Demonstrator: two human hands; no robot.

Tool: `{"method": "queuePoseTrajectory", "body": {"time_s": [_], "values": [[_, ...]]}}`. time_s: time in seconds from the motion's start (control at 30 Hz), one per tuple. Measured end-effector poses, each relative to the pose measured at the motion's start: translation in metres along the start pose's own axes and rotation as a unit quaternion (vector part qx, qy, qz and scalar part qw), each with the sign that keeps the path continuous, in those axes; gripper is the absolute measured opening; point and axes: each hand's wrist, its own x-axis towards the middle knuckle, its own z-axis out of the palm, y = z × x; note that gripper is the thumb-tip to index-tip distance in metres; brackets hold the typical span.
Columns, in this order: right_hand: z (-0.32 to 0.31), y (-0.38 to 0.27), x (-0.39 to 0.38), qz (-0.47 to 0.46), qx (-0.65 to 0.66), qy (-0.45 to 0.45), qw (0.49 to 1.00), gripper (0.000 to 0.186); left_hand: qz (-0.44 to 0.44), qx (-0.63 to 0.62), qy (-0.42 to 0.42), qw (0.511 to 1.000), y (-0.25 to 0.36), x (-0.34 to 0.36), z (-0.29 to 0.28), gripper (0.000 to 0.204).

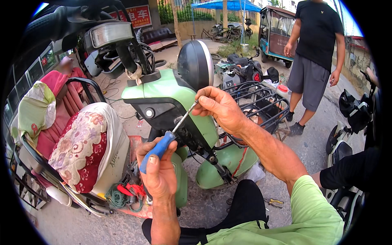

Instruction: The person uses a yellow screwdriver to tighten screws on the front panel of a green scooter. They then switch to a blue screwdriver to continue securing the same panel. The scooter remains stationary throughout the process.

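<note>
Lime-green sleeve nearest; the left hand grips a blue-handled screwdriver, its shaft slanting up and rightward to the right hand, pinched at its tip.

one blue screwdriver, one green scooter

From here I see the person's left hand gripping a blue-handled screwdriver, its shaft slanting toward one o'clock, where the right hand pinches the far end. Behind them, a green scooter fills the middle. A flowered cushion lies between eight and nine, a bystander stands at two, and pliers lie between four and five.
</note>
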Motion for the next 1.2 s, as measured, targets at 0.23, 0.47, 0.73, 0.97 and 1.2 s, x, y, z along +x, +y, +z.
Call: {"method": "queuePoseTrajectory", "body": {"time_s": [0.23, 0.47, 0.73, 0.97, 1.2], "values": [[0.001, -0.001, 0.0, 0.008, -0.009, 0.014, 1.0, 0.027, -0.041, 0.006, 0.017, 0.999, -0.002, -0.008, -0.003, 0.048], [0.003, -0.003, 0.002, 0.013, -0.021, 0.027, 0.999, 0.028, -0.05, -0.022, 0.048, 0.997, -0.015, -0.013, -0.002, 0.044], [0.005, -0.001, 0.0, -0.01, -0.046, 0.028, 0.999, 0.031, -0.084, -0.11, 0.086, 0.987, -0.026, -0.013, -0.007, 0.044], [0.01, 0.0, -0.001, -0.032, -0.026, 0.037, 0.998, 0.033, -0.071, -0.141, 0.096, 0.983, -0.022, -0.014, -0.008, 0.044], [0.022, -0.001, -0.003, -0.067, -0.117, 0.053, 0.989, 0.045, -0.048, -0.131, 0.081, 0.987, 0.015, -0.027, -0.027, 0.046]]}}
